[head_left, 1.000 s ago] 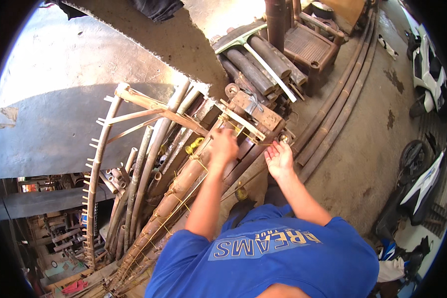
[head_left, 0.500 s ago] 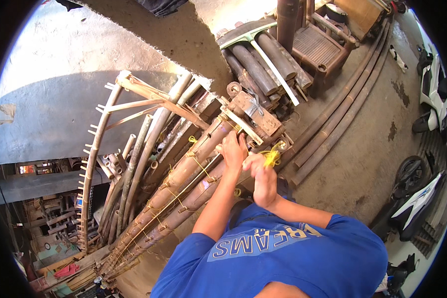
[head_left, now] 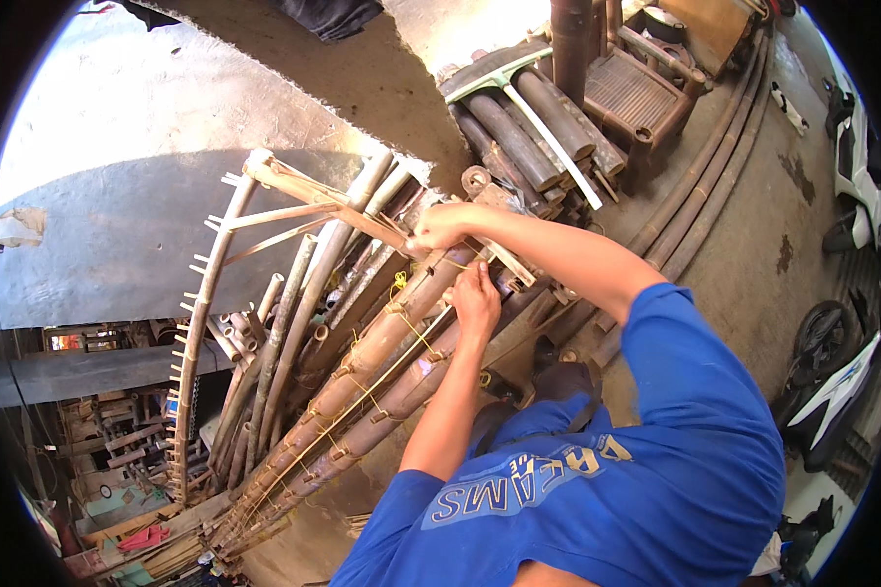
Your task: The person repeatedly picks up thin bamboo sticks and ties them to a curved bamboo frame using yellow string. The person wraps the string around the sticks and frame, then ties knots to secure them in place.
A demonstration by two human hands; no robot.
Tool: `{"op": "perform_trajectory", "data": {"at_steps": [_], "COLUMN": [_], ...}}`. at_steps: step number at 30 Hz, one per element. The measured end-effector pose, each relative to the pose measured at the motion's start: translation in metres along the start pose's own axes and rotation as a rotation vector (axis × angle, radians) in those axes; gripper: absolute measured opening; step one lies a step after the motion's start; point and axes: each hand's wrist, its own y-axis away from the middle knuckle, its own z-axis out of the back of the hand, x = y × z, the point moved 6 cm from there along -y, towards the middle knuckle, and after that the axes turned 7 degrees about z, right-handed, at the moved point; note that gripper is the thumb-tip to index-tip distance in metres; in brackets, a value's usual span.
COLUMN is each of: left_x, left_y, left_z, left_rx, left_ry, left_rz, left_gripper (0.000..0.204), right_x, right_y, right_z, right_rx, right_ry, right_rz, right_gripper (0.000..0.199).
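Observation:
Two thick bamboo poles (head_left: 367, 338) lie side by side, bound with yellow cord and short wooden pegs along their length. At their upper end my left hand (head_left: 476, 295) is closed against the pole beside a thin strand of yellow cord (head_left: 468, 263); what its fingers pinch is hidden. My right hand (head_left: 440, 226) is a fist just beyond, at the end of the pole near the slanting bamboo brace, its forearm stretched across the wooden block. Whatever is in that fist cannot be seen. A small knot of yellow cord (head_left: 398, 282) sits on the near pole.
Cut bamboo lengths (head_left: 524, 132) are stacked beyond, under a pale green T-shaped piece (head_left: 504, 74). A curved bamboo rack with pegs (head_left: 206, 293) and upright poles (head_left: 299, 293) stand at left. Long poles (head_left: 700, 186) lie on the floor at right, near a motorcycle (head_left: 832, 391).
My right hand has swung up and left across to the far side of the pole end. The yellow cord bundle that hung by it is out of sight. My left hand has shifted slightly.

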Motion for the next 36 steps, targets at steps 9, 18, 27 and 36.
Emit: {"op": "perform_trajectory", "data": {"at_steps": [9,18,27,36], "left_x": [0.006,0.041,0.146,0.250], "left_y": [-0.001,-0.154,-0.051,0.121], "left_z": [-0.001,0.024,0.221,0.217], "left_rx": [-0.060,-0.098,0.025,0.378], "left_ry": [0.128,-0.207,-0.180,-0.414], "left_rz": [-0.004,-0.092,-0.021,0.030], "left_gripper": [0.023,0.029,0.040,0.036], "right_x": [0.004,0.051,0.157,0.192], "right_y": [0.203,0.207,0.113,-0.020], "right_z": [-0.153,-0.151,-0.266,-0.356], "right_rx": [-0.406,-0.584,-0.606,-1.464], "right_ry": [-0.155,0.072,-0.164,-1.638], "right_rz": [0.261,0.096,0.030,0.334], "right_gripper": [0.042,0.041,0.018,0.021]}}
